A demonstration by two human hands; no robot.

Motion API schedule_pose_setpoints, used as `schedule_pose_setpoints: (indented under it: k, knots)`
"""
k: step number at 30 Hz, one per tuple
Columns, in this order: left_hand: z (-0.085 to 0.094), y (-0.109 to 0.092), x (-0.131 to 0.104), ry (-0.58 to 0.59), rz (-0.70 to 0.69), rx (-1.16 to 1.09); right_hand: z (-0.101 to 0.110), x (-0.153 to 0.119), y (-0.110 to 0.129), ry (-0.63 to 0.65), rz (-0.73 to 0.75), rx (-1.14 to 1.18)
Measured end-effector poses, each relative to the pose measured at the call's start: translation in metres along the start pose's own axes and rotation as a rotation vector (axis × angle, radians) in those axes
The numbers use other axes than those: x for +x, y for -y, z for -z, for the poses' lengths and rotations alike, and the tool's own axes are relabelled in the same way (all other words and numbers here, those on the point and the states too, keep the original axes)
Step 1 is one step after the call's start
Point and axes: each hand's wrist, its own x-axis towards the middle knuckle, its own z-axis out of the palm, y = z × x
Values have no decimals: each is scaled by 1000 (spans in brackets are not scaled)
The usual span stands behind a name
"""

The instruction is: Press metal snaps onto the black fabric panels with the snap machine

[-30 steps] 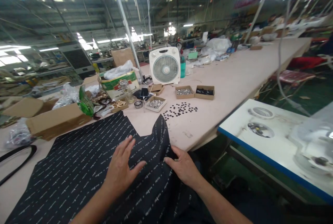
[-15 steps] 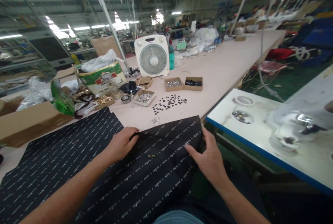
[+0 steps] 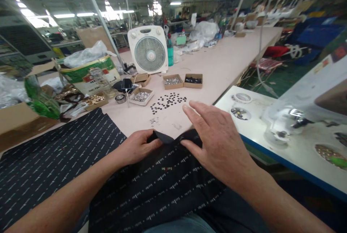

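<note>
A dark fabric piece (image 3: pixel 154 189) with rows of small white lettering drapes over my lap and up to the table edge. My left hand (image 3: pixel 138 148) is closed on its upper edge, thumb on top, and the cloth there is folded and raised. Over the right part of that edge is my right hand (image 3: pixel 219 135), open, its fingers stretched out and apart from the thumb. The right thumb lies at the cloth; whether it presses on it I cannot tell. Another piece of the same patterned fabric (image 3: pixel 62 157) lies flat at the left.
Loose black round pieces (image 3: pixel 169 101) and small clear bits (image 3: pixel 154 121) lie on the table beyond the cloth. Small boxes of metal parts (image 3: pixel 141 95) and a white fan (image 3: pixel 149 50) stand behind. A white machine (image 3: pixel 298 106) on its blue-edged table is at the right.
My right hand has let go of the fabric's right corner, moved left and up, and spread its fingers. The edge has folded up near my left hand. The view has shifted right.
</note>
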Motion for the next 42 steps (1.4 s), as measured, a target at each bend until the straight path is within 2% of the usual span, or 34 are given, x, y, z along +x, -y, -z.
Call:
schedule_pose_setpoints:
  k: [2,4,8,11,16,20,25,28,30,36,42]
  knots:
    - [-3,-3,5,42,5,-77,3,-4,11,9,67,56]
    - [-6,-7,8,69,-1,-107,-10,-9,19,130,110,163]
    - [-8,-14,8,186,16,-81,-57,-24,12,380,-120,365]
    - [-8,-12,2,300,45,-23,-77,-32,3,463,-143,433]
    - [-10,-2,-4,373,76,145,-71,-28,0,422,-144,578]
    - [-19,7,-5,341,22,9,-66,-27,-1,484,-198,752]
    - [-26,5,-4,391,9,-150,-62,-30,-2,492,-276,807]
    - [-29,1,-3,312,-13,-225,-58,-30,-5,519,-298,819]
    - [-31,1,-3,287,20,-262,-57,-29,-7,530,-307,819]
    - [-33,11,-3,434,183,-383,-60,-25,-10,531,-312,840]
    - [-31,23,0,465,250,-508,-69,-19,-11,551,-343,887]
